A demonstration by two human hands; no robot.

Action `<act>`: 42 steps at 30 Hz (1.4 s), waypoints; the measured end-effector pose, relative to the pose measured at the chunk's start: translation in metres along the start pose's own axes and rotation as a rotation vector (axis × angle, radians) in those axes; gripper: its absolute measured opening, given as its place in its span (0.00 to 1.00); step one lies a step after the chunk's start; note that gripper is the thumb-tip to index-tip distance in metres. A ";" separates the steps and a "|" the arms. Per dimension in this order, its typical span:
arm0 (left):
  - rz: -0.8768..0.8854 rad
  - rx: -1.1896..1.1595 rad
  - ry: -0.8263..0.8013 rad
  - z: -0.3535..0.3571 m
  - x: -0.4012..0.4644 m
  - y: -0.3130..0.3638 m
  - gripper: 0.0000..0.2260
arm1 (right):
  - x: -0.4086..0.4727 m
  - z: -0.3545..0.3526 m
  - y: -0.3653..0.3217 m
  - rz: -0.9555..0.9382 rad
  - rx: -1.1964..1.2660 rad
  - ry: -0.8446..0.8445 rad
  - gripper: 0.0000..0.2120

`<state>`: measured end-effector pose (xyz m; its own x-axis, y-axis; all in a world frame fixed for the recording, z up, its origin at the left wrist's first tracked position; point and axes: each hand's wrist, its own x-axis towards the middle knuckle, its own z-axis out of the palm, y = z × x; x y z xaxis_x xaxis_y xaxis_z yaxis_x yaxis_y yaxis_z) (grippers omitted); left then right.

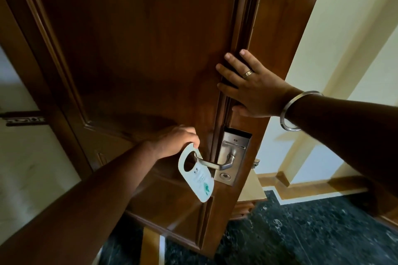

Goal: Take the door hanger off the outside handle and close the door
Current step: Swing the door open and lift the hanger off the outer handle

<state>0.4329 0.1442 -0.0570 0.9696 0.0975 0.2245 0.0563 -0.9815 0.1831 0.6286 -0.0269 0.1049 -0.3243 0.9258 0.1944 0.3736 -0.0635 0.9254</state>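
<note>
Your left hand (172,142) pinches the door hanger (197,175), which could snag on the lever handle (215,164); your right hand (247,84), spread flat by the door edge (228,101), risks pinched fingers.

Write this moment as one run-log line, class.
left hand: pinching door hanger top | hanger: still looped on handle | right hand: flat on door edge | door: open

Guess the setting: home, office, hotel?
Probably a hotel room doorway: a keycard-style lock plate on the wooden door, a card door hanger looped on the lever handle, and a polished stone floor.
</note>
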 end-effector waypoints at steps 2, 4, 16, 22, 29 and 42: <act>0.000 0.038 -0.054 -0.001 0.002 0.000 0.07 | 0.001 0.001 -0.002 0.005 0.008 -0.005 0.35; 0.041 0.105 -0.079 -0.001 0.005 0.000 0.09 | 0.001 0.001 -0.003 0.008 0.013 -0.010 0.35; 0.012 0.253 -0.093 -0.005 0.003 -0.004 0.07 | -0.006 -0.001 -0.010 0.006 0.046 -0.059 0.34; -0.310 -0.088 -0.046 -0.003 -0.030 -0.004 0.04 | -0.004 -0.014 -0.014 0.025 0.088 -0.151 0.33; -0.413 -0.485 0.504 0.002 -0.049 0.050 0.05 | -0.002 -0.039 -0.042 -0.013 0.627 -0.235 0.29; -0.457 -0.971 0.509 0.066 -0.046 0.119 0.04 | -0.051 -0.037 -0.063 0.255 1.365 -0.441 0.12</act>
<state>0.4106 0.0123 -0.1086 0.6880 0.6758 0.2643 -0.0441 -0.3246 0.9448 0.5892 -0.0842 0.0486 0.0694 0.9966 -0.0440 0.9788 -0.0766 -0.1902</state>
